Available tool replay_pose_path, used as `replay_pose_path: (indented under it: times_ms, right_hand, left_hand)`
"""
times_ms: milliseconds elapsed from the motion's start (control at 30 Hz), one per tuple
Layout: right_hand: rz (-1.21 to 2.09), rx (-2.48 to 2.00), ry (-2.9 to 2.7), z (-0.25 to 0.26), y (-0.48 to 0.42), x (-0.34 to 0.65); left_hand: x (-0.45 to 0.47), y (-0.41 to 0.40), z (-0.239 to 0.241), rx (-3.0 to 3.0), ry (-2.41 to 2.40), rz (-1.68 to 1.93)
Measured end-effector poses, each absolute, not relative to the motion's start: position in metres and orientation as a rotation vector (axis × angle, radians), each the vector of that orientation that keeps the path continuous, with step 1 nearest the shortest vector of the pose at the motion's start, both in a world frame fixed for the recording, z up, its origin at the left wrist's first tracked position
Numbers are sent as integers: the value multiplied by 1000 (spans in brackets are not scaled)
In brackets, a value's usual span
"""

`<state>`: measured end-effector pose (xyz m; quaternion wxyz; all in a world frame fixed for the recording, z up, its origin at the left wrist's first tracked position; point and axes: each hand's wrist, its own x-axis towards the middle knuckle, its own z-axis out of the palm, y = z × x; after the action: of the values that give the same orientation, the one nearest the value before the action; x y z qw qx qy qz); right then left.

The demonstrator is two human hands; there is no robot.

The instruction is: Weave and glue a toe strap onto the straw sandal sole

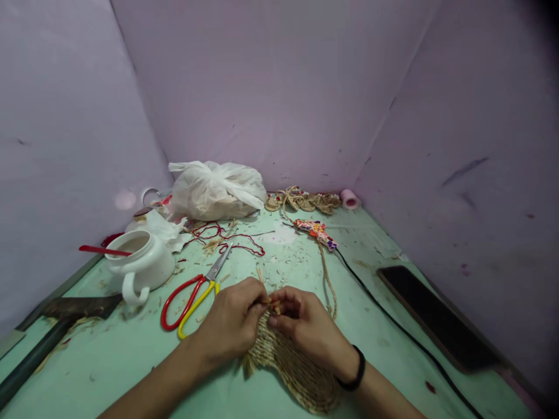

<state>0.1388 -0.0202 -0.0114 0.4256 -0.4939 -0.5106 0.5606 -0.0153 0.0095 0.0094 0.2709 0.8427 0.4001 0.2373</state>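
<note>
A woven straw piece (pixel 301 375), shaped like a slipper sole with a narrower middle, lies on the green tabletop under my hands. My left hand (pixel 233 317) is closed in a pinch at its far end, fingertips together on short straw ends. Pressed close beside it, my right hand (pixel 308 323) pinches the same end between thumb and fingers; a dark band circles that wrist. A small reddish bit shows between the fingertips, too small to name. Left of my left hand lie scissors (pixel 192 305) with one red and one yellow handle, blades pointing away.
At left stand a white mug (pixel 142 262) with a red stick and a dark-handled hammer-like tool (pixel 65 314). Behind are red yarn (pixel 209 230), a tied plastic bag (pixel 218 189), straw ornaments (pixel 305 201) and a pink spool (pixel 349 199). Right: a patterned corded tool (pixel 317 231) and phone (pixel 437 317).
</note>
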Motion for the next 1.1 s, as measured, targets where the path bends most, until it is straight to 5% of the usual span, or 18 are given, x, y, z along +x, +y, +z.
replay_pose_path:
  times_ms: [900, 1100]
  right_hand:
    - [960, -1380, -1631, -9, -26, 141]
    - [1104, -1312, -1507, -12, -23, 142]
  left_hand:
    - [-13, -4, 12, 2375, 1133, 756]
    - [-14, -1, 3, 2562, 968, 874]
